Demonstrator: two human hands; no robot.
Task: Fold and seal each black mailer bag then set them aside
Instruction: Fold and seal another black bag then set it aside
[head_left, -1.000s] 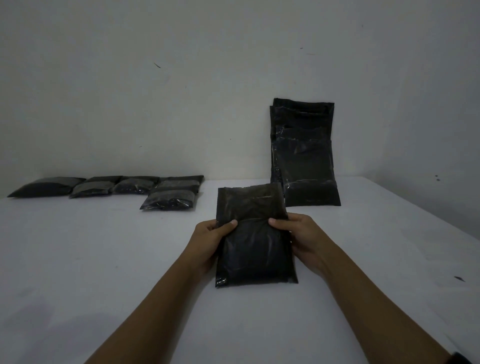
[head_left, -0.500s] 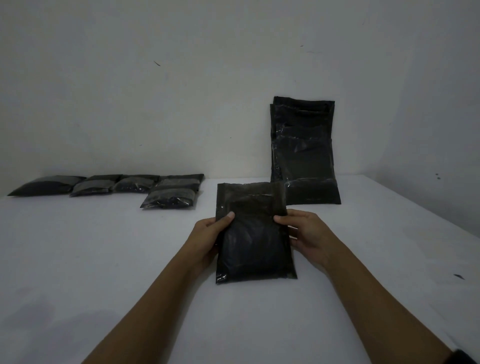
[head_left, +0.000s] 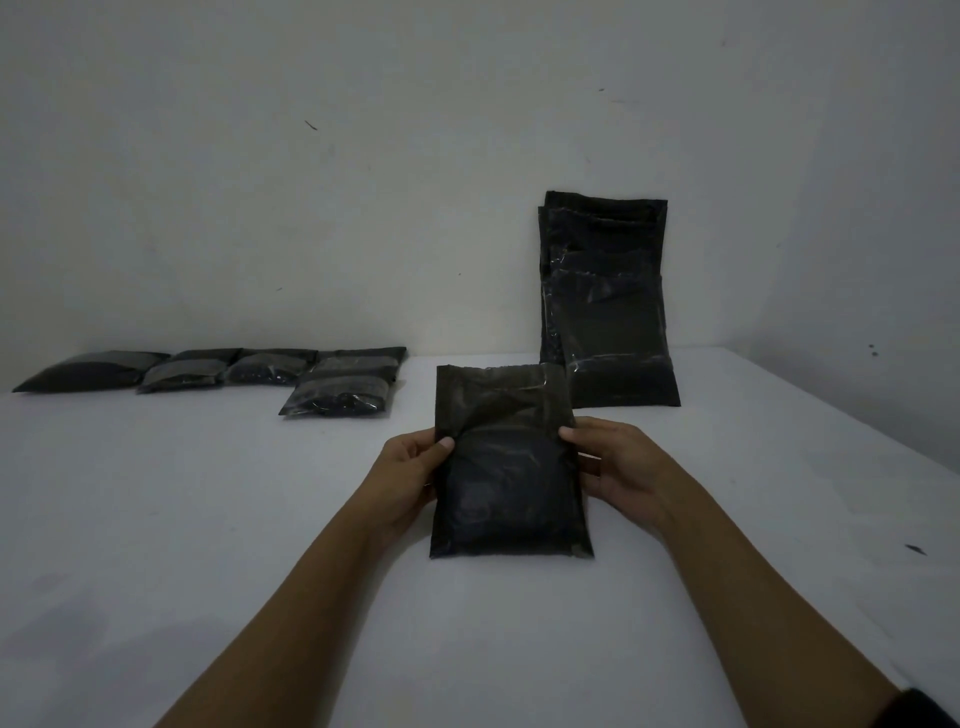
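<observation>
The bag (head_left: 506, 467) is gripped at its sides between left hand (head_left: 410, 470) and right hand (head_left: 621, 467), on the bench (head_left: 208, 519).

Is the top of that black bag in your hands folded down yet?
Not yet. The mailer bag lies at full length on the table, its flat top flap stretched out beyond the bulging part.

Held mailer bag (head_left: 506, 467): glossy black. Stack against the wall (head_left: 608, 301) and sealed bags along the far left edge (head_left: 218, 371): black. Table (head_left: 156, 519): white. Wall (head_left: 311, 182): off-white.
</observation>
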